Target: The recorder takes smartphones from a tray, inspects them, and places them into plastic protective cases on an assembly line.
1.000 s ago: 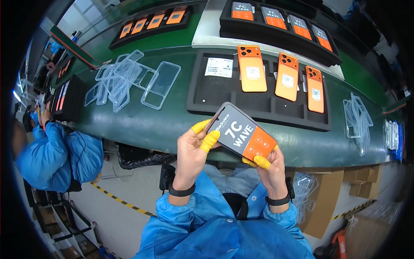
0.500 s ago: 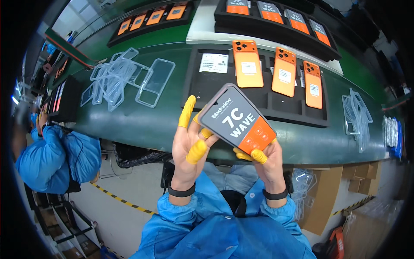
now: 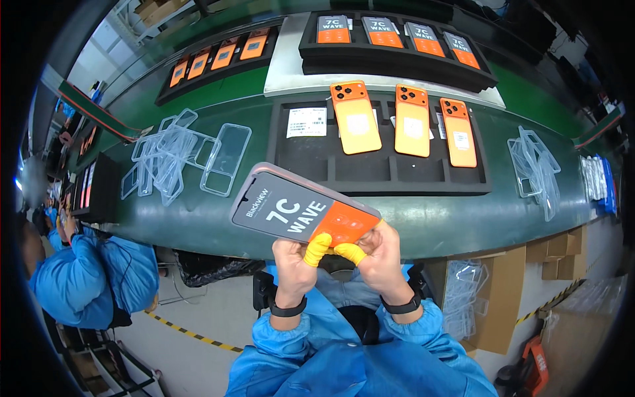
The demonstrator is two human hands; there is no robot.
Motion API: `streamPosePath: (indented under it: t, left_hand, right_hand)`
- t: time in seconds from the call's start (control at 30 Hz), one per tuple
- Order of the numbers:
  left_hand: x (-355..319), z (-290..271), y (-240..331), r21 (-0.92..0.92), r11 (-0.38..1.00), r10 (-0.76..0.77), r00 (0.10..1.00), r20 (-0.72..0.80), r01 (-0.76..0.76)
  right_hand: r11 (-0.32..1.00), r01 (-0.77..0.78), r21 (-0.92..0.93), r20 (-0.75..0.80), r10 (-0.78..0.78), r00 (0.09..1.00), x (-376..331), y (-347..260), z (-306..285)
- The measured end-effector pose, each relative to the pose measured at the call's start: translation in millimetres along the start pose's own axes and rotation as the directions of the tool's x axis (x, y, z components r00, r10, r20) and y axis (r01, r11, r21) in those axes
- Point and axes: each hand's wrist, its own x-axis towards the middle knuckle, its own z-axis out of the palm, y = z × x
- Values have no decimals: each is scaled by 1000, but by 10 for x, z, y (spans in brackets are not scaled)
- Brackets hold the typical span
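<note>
Both hands grip a smartphone [image 3: 286, 210] by its lower end, its grey and orange printed front facing up and its top tilted to the left. A pale rim, apparently a clear case, runs round its edge. My left hand [image 3: 294, 268] has its yellow-covered thumb pressed on the lower front edge. My right hand [image 3: 381, 258] holds the bottom right corner, its thumb, also in a yellow finger cot, beside the other. The remaining fingers are hidden beneath. Beyond lies a black tray [image 3: 304, 165] with three orange phones [image 3: 357, 126] lying back up, and a white label sheet [image 3: 306, 122].
Clear phone cases [image 3: 165, 159] lie heaped on the green bench at left, with one case [image 3: 225, 160] beside them; more cases [image 3: 537, 173] lie at right. A stacked black tray [image 3: 397, 56] of phones stands behind. At left sits a co-worker in blue [image 3: 99, 278].
My left hand has gone from open beside the phone's upper left edge to gripping its lower edge. The phone has swung left and lies more sideways. The view has shifted somewhat.
</note>
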Motion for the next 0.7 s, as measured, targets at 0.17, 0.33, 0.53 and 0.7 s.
streamPosePath:
  t: [0.17,0.33,0.53,0.7]
  left_hand:
    - [10,125,31,-209,974,52,983,-175,-89]
    - [24,162,64,-376,918,81,988,-133,-126]
    - [98,103,16,-242,935,224,962,-159,-258]
    - [204,-75,189,-77,989,119,987,-108,-128]
  right_hand:
    - [996,26,81,84,-33,996,90,-15,13]
    - [992,121,-40,105,-116,988,97,-47,106]
    - [989,148,-28,10,-148,989,164,85,226]
    - [994,-5,-111,112,18,993,214,-104,113]
